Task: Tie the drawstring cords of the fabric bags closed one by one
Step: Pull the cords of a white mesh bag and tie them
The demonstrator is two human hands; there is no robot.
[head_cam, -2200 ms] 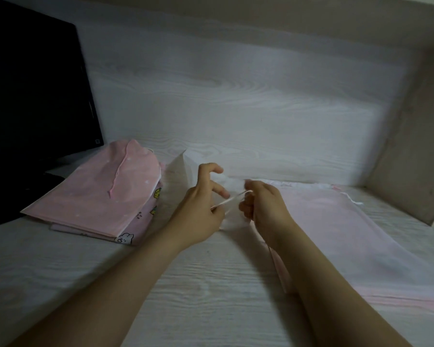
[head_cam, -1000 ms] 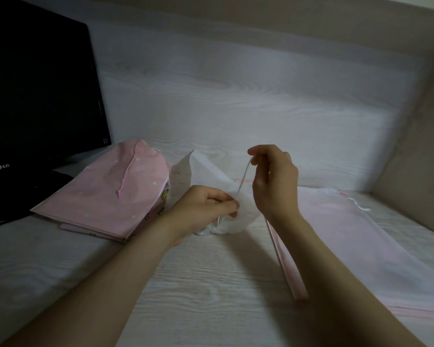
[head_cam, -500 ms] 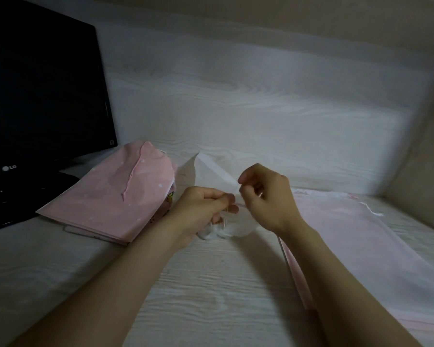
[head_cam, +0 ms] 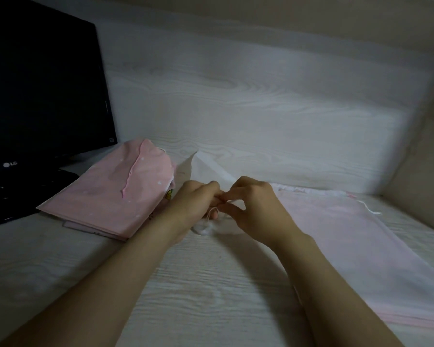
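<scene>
A desk (head_cam: 211,284) is seen, with a monitor (head_cam: 43,96) at far left. A pink bag (head_cam: 348,234) is laid flat at right, and a stack (head_cam: 115,196) of folded bags at left. Between them a white bag (head_cam: 211,171) is bunched under the left hand (head_cam: 193,209) and right hand (head_cam: 256,209), by whose curled, touching fingertips its cord (head_cam: 210,212) is pinched.
</scene>
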